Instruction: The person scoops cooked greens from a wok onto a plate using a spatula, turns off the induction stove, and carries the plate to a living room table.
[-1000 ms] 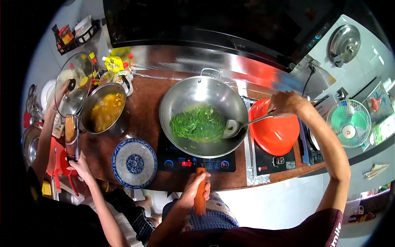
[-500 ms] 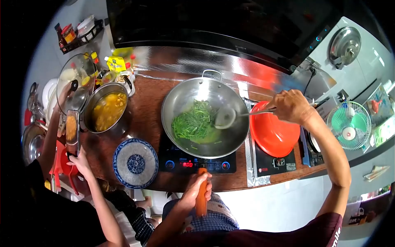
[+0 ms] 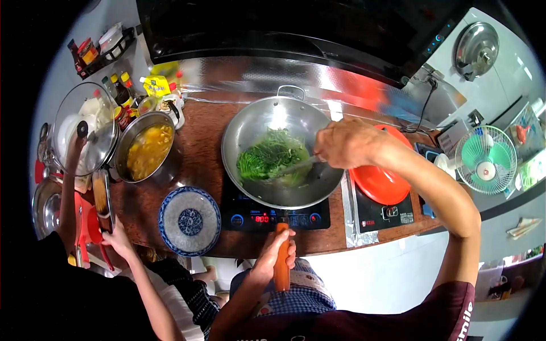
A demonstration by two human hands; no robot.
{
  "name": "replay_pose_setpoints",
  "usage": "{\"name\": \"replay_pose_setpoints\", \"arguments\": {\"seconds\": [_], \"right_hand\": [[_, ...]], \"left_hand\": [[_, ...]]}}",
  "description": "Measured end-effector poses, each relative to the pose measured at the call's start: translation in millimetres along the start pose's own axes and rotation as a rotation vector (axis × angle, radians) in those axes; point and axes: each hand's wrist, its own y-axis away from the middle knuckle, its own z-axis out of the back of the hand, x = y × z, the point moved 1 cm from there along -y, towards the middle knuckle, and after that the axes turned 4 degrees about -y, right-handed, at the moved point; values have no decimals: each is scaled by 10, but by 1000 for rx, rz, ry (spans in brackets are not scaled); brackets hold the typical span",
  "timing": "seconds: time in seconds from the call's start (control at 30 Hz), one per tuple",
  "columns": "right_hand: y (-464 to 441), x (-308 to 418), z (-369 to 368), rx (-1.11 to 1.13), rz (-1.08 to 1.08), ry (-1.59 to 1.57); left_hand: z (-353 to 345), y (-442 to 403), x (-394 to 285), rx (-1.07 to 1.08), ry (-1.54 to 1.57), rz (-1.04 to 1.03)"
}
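Observation:
A steel wok stands on a lit induction cooker, with chopped green leaves in its left half. My left hand is wrapped round the wok's orange wooden handle. Over the wok's right rim, my right hand is closed on the handle of a metal spatula, whose blade is among the greens. A red basin sits under my right forearm. Left of the wok lies a blue-rimmed plate.
At the left, a co-worker's hands hold a glass lid and the handle of a pot of yellow food. Sauce bottles stand behind it. A green fan is at the right, a dark hood above.
My right hand has moved left over the wok's rim, and the spatula has pushed into the greens. The co-worker's glass lid has shifted left, away from the pot. My left hand keeps its grip.

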Motion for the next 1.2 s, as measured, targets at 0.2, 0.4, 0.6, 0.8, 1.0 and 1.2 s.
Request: {"name": "replay_pose_setpoints", "arguments": {"seconds": [0.2, 0.4, 0.6, 0.8, 1.0, 1.2], "right_hand": [[194, -273, -4, -191, -130, -271], [472, -463, -178, -211, 132, -26], [411, -96, 191, 250, -226, -457], [-279, -217, -295, -180, -12, -393], [118, -572, -186, -222, -302, -605], [799, -485, -151, -280, -164, -107]], "left_hand": [[35, 14, -31, 28, 43, 7], [47, 17, -43, 30, -23, 35], [11, 52, -72, 26, -19, 49], [-10, 52, -79, 14, -26, 32], [25, 49, -95, 36, -12, 32], [39, 39, -81, 30, 52, 38]]}}
